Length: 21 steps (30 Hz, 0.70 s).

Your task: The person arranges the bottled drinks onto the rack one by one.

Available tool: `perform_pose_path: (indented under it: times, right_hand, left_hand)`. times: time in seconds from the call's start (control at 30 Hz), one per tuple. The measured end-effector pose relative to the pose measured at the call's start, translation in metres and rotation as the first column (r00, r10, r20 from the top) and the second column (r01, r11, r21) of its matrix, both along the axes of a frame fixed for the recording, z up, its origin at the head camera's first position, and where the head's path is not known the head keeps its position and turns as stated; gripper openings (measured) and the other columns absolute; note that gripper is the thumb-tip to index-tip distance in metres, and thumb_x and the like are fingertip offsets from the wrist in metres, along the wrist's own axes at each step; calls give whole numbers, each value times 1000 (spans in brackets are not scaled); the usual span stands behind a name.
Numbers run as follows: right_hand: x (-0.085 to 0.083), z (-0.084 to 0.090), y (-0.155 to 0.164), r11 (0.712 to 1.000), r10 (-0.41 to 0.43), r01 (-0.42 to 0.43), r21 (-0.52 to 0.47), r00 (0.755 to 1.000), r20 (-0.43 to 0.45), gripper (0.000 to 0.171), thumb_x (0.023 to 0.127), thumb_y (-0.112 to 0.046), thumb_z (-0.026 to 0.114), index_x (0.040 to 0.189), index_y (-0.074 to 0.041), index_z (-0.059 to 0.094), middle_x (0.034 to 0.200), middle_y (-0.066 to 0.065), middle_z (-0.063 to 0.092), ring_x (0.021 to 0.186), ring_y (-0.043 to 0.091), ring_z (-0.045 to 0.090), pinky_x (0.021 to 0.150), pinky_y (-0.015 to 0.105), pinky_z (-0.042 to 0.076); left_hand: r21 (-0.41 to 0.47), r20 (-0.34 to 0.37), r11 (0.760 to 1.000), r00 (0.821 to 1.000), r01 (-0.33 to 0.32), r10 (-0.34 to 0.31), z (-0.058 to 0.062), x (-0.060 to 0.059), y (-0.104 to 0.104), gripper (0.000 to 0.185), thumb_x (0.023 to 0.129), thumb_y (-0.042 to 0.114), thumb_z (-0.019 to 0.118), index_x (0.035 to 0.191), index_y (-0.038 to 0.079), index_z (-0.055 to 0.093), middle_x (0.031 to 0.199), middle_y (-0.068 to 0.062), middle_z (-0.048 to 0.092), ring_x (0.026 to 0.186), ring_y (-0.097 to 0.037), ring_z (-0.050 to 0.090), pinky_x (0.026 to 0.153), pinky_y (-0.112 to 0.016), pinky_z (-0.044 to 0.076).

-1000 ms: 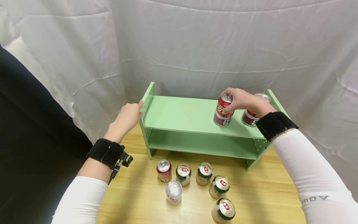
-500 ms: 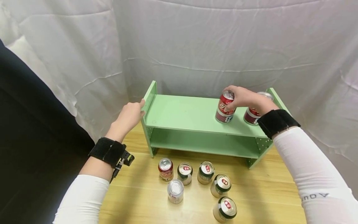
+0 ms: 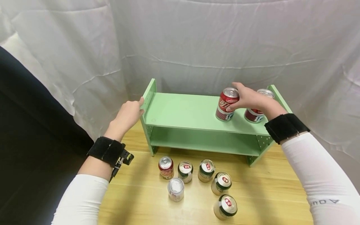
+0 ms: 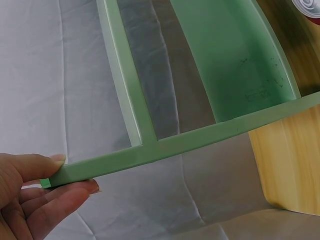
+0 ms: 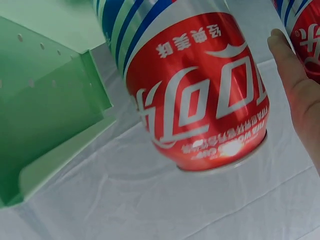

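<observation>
My left hand (image 3: 127, 116) pinches the upper end of the green shelf's (image 3: 182, 109) left side panel, thumb on one face and fingers on the other, as the left wrist view shows. On the top board, towards the right, stands a red cola can (image 3: 226, 106). My right hand (image 3: 247, 98) is beside it, fingers spread; the thumb tip overlaps the can's side and the index finger is off its top. Whether the thumb touches cannot be told. A second red cola can (image 5: 200, 95) stands to its right, partly hidden behind my right hand in the head view.
On the wooden table (image 3: 270, 187) before the shelf stand several cans: a red one (image 3: 166, 168), a silver-white one (image 3: 176, 190), and dark-green-and-gold ones (image 3: 206, 171). A grey-white curtain (image 3: 197, 40) hangs behind. Black cloth (image 3: 36, 140) lies at the left.
My right hand's fingers have spread away from the left cola can, drawing slightly to the right. The can stays on the top board. My left hand keeps its hold on the side panel.
</observation>
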State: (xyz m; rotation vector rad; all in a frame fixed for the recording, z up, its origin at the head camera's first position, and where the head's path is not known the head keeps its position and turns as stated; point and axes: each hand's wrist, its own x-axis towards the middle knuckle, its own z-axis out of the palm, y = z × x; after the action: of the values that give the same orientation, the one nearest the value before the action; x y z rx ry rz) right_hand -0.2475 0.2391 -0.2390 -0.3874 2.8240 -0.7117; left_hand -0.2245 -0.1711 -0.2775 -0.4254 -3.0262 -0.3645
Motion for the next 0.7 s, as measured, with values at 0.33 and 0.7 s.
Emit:
perform_pose_path:
  times: [0.33,0.7]
  right_hand:
    - [21,5,5,999,-5,4,-34,1000,-27,116,77,-28,79,149,1,-7,148,33,23,130,47,34,105,58,27]
    - [49,-2,7,994,-84,77,-78,992,-90,123,78,-28,78,147,-3,-20,149,33,20,126,50,39,100,58,35]
  left_hand:
    - [11,-14,1000,1000,6,-6,-3,-1,1,56,94,10,55,143,-5,32,92,-30,64,52,-22,44,53,-33,40]
    - [10,1,1000,1000,14,-14,-2,0,5,56,95,10,54,143,-5,31,102,-33,62,54,-24,46,55,-35,43]
